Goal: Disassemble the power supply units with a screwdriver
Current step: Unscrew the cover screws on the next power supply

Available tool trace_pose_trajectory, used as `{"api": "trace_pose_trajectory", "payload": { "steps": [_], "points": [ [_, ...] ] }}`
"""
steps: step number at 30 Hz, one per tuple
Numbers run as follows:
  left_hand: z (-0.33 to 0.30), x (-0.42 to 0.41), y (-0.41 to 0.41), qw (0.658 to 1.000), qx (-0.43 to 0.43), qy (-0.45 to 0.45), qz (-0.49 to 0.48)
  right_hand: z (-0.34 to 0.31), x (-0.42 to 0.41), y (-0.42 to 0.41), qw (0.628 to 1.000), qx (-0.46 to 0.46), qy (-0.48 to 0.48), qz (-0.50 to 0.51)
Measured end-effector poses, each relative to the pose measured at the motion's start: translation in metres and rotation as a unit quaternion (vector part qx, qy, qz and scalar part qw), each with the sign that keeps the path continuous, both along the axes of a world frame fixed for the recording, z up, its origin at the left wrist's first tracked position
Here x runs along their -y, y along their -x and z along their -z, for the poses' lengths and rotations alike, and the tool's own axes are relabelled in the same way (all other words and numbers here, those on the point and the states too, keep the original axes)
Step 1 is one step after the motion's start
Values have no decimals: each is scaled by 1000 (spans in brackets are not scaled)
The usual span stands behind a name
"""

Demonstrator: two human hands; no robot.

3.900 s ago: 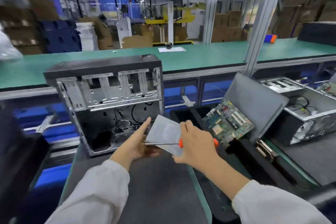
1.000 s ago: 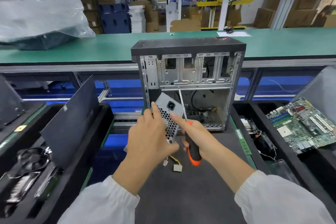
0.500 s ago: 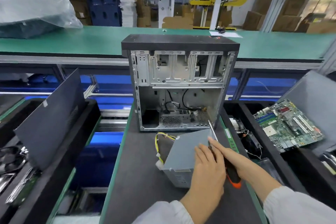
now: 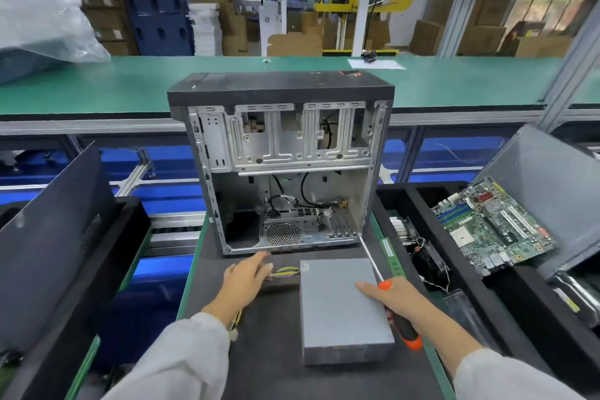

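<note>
The grey power supply (image 4: 344, 308) lay flat on the table (image 4: 269, 373), long axis running away from the person, just left of the right hand (image 4: 389, 294), which gripped the screwdriver (image 4: 394, 305) and touched its top. The left hand (image 4: 246, 276), open, reached toward the wires (image 4: 285, 271) at its far-left corner.

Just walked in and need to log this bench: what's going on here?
A person is stripping a PC. The grey power supply lies on the mat in front of the open case. The right hand grips a screwdriver, its forefinger resting on the supply. The left hand reaches, fingers straight, over the supply's wires. No screw is being turned.
</note>
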State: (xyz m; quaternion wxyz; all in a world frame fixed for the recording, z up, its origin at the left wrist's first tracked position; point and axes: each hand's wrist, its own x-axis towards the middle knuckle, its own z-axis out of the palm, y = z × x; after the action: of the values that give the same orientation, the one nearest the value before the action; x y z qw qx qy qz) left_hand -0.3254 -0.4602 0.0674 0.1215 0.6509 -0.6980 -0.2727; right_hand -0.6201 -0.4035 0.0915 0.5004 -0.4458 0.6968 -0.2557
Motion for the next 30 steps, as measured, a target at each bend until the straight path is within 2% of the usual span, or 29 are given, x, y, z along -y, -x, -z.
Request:
{"api": "trace_pose_trajectory", "payload": {
  "steps": [2,4,8,11,16,17,19,25,30],
  "points": [
    [5,-5,-6,996,-85,-29,-23,3,2,-8,1000,9,-9,-5],
    [4,-11,-13,992,-117,-28,-42,5,4,-20,1000,-3,-16,-26],
    [-1,-17,-24,993,-114,-6,-18,-2,8,-33,995,-55,-40,-72],
    [-3,-22,-31,995,-83,-25,47,-12,9,-28,996,-38,-58,-65],
    [-1,-26,-36,999,-28,-1,43,-27,12,-19,998,-51,-2,-28],
    [-2,-27,-34,999,-15,8,43,-32,11,-16,997,-57,-4,-53],
    [-5,-28,-28,998,-43,36,38,-42,8,-10,988,-84,-15,-125],
    [-25,-35,-3,965,-242,85,-45,-76,12,-17,951,-108,10,-289],
    [-39,-37,-3,973,-167,151,56,-97,23,-37,931,-151,73,-324]
  ]
}}
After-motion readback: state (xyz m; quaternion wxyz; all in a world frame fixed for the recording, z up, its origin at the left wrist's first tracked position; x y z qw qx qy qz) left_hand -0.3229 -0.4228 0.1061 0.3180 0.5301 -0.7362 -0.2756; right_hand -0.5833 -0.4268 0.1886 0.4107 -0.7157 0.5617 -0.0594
